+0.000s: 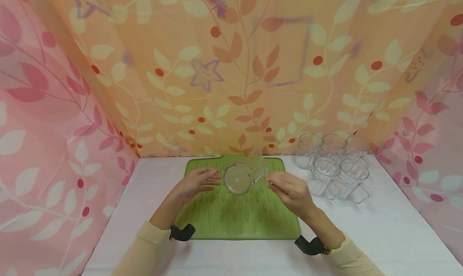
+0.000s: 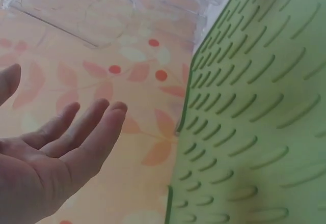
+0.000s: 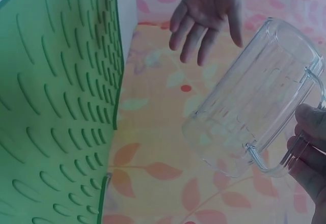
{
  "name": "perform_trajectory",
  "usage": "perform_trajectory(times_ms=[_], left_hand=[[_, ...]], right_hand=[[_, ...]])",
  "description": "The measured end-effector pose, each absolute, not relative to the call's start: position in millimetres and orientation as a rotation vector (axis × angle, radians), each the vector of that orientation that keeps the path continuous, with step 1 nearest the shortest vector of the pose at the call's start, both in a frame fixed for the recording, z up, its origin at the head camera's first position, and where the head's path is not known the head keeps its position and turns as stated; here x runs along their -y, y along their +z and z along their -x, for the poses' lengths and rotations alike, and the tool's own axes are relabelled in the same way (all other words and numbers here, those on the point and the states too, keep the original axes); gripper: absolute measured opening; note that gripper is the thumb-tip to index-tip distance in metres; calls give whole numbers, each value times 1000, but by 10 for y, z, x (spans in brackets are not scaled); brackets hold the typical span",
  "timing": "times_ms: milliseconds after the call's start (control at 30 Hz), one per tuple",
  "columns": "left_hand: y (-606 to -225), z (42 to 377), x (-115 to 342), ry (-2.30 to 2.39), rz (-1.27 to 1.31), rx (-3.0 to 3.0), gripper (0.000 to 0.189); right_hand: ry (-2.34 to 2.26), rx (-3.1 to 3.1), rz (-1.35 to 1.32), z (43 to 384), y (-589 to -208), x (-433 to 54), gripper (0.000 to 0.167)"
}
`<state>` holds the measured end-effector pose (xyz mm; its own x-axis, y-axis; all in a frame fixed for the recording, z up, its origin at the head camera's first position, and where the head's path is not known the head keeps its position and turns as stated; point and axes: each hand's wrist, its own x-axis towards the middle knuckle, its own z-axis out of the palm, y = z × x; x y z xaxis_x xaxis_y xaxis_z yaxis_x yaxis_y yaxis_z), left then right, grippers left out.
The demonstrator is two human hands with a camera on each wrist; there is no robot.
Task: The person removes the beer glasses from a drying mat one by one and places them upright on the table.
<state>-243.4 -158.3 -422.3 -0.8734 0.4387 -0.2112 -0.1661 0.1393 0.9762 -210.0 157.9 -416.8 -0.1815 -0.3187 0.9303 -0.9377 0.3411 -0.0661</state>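
Observation:
A clear glass mug (image 1: 242,177) is held tilted above the green ridged mat (image 1: 231,223), its round base toward the head camera. By its handle my right hand (image 1: 293,191) grips it; the right wrist view shows fingers curled round the handle of the mug (image 3: 254,102). My left hand (image 1: 197,183) is beside the mug's base with fingers extended, apart from the glass. In the left wrist view the left hand (image 2: 66,158) has its palm turned up and holds nothing.
Several clear glass mugs (image 1: 325,169) stand grouped at the right rear of the white table (image 1: 390,227). Patterned cloth (image 1: 231,87) hangs behind and on both sides. A black wrist mount (image 1: 182,232) is on each forearm.

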Motion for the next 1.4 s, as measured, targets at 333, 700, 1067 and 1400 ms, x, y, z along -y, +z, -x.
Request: perform_trajectory(times_ms=[333,700,1067,1400], left_hand=[[-4156,2582,1436,1745,-138,-1837,63],[-4113,2597,1208,1728,-139,-1710,65],[-4212,2641,1154,1701,-112,-1499,82],[-4259,2628,1078,1656,-91,-1443,83]], right_hand=[[708,1695,-1174,2066,-4229,-1525,25],[584,1638,-1220,2075,-4279,-1462,24],[529,1648,-1240,2048,-4320,-1413,26],[488,1683,-1254,2025,-4344,-1402,27]])
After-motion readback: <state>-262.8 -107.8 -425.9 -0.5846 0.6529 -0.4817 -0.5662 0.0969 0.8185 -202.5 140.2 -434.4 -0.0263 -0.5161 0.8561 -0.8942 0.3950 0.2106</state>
